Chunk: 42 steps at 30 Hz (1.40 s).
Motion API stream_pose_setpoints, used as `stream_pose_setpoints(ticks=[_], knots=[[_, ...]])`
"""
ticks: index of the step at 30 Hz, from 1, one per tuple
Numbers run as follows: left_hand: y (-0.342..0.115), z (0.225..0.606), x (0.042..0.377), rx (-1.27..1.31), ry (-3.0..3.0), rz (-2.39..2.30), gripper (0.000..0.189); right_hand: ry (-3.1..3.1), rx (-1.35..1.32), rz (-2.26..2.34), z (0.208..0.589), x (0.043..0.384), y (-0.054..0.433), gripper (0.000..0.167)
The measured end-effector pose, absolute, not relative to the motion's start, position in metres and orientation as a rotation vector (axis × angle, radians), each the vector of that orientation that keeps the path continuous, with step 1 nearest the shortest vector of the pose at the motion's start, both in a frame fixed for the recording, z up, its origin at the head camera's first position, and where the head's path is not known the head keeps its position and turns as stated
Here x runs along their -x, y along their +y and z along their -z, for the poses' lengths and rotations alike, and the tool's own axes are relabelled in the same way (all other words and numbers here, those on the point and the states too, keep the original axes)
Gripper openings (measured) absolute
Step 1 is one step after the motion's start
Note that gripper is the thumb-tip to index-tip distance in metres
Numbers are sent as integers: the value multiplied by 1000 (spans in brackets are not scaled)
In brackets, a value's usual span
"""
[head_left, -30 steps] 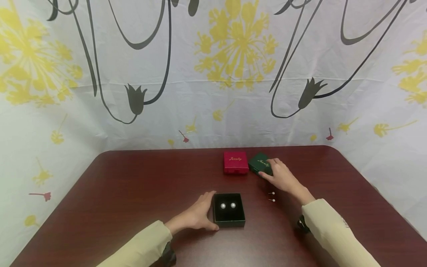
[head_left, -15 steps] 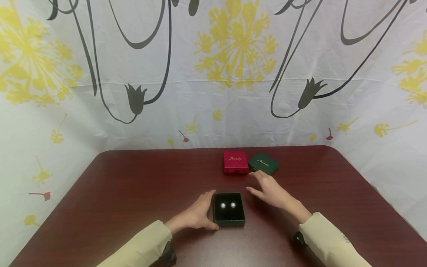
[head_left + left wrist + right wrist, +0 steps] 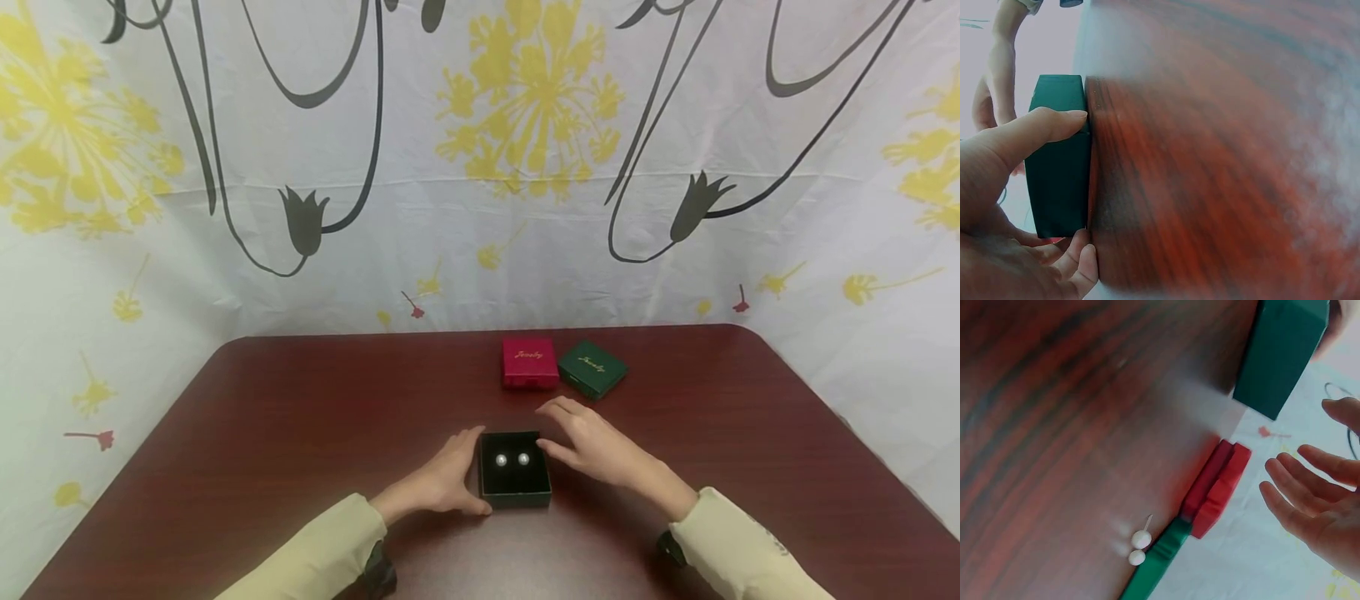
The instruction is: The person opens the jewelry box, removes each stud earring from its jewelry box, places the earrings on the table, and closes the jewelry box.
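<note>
A lidless dark green jewelry box (image 3: 515, 502) stands on the table, with two pearl earrings (image 3: 512, 460) set in its black lining. My left hand (image 3: 440, 481) holds the box's left side, thumb at the near corner and fingers at the far one. In the left wrist view the thumb (image 3: 1054, 125) lies against the green wall. My right hand (image 3: 596, 442) hovers by the box's right edge, fingers spread and slightly bent, holding nothing. Two loose pearl-headed pins (image 3: 1140, 545) lie on the table in the right wrist view; my right hand and arm hide them from the head view.
Toward the table's back stand a red jewelry box (image 3: 529, 363) and a green box lid (image 3: 592, 368) lettered "Jewelry", turned at an angle beside it. A patterned white cloth (image 3: 420, 208) hangs behind the brown table (image 3: 337, 400).
My right hand has left the green lid at the back and come nearer and leftward to the open box. The left hand has stayed at the box.
</note>
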<state>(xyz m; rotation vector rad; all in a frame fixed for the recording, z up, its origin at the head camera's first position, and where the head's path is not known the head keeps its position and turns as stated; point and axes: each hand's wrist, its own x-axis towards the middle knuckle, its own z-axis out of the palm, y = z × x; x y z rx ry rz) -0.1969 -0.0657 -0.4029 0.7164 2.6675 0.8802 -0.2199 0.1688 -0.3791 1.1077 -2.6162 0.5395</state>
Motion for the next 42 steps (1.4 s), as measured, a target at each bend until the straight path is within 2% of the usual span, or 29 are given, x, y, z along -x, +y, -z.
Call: stream_pose_setpoints(ticks=[7,18,28,42], knots=[[-66,403,197,-736,2683,-888,100,-2567,-1209,-457,378,212,161,32],[-66,404,198,-772,2695,-886,99,-2603,-1355,-393,378,207,153,34],[-67,405,198,-770,2691,-885,99,-2531,-1371,-186,380,206,150,38],[-67,407,199,-774,2684,-880,100,-2504,-1354,-72,387,209,145,31]])
